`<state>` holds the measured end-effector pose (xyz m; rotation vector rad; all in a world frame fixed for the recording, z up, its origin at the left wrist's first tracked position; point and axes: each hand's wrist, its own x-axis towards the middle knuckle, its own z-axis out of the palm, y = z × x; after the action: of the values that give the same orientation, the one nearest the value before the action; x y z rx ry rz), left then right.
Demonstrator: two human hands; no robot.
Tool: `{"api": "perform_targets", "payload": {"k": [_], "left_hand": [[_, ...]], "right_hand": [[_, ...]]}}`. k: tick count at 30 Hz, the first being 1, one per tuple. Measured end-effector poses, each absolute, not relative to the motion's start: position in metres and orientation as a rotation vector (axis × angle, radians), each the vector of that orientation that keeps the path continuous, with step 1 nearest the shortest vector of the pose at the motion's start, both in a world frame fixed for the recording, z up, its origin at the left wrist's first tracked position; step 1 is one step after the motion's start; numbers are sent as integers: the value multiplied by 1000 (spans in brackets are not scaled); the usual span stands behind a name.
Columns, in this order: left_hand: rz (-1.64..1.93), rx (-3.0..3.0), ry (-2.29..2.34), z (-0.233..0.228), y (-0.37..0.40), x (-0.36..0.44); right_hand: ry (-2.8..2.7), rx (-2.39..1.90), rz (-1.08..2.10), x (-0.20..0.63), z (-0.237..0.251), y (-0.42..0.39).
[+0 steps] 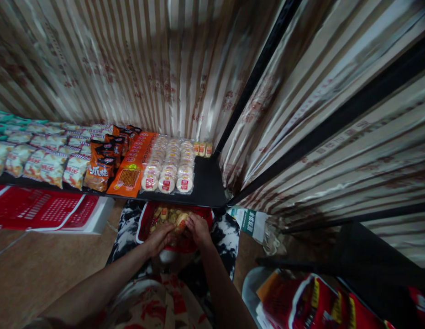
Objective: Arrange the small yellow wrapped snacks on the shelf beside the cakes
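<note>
A red basket [141, 228] with a pale rim rests between the knees, holding several small yellowish wrapped snack packs [160, 214]. Over it, my left hand [160, 237] and my right hand [197, 227] come together on one small yellow snack pack [181, 221]. Fingers of both hands are closed around it, left hand on its near left side and right hand on its right. Fine print on the pack is too blurred to read. At the shelf's back right corner stand a few similar small yellow packs [202, 149].
The black shelf [210, 178] carries rows of round white packaged cakes [167, 178], an orange bag [130, 171], brown-orange bags [100, 169] and white bags [44, 164]. Black posts [253, 73] stand right. A red basket [61, 208] lies under the shelf; red packages [311, 301] sit lower right.
</note>
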<state>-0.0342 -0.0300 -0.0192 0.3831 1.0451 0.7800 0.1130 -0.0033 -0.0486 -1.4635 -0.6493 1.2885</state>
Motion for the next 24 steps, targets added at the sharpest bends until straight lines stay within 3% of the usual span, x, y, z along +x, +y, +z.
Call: {"api": "perform_targets", "payload": {"k": [6, 24], "left_hand": [[725, 464, 986, -9, -33, -36], [630, 839, 1185, -7, -13, -36]], "right_hand": [[-398, -1421, 1396, 113, -45, -3], [-370, -1407, 1346, 116, -27, -2]]}}
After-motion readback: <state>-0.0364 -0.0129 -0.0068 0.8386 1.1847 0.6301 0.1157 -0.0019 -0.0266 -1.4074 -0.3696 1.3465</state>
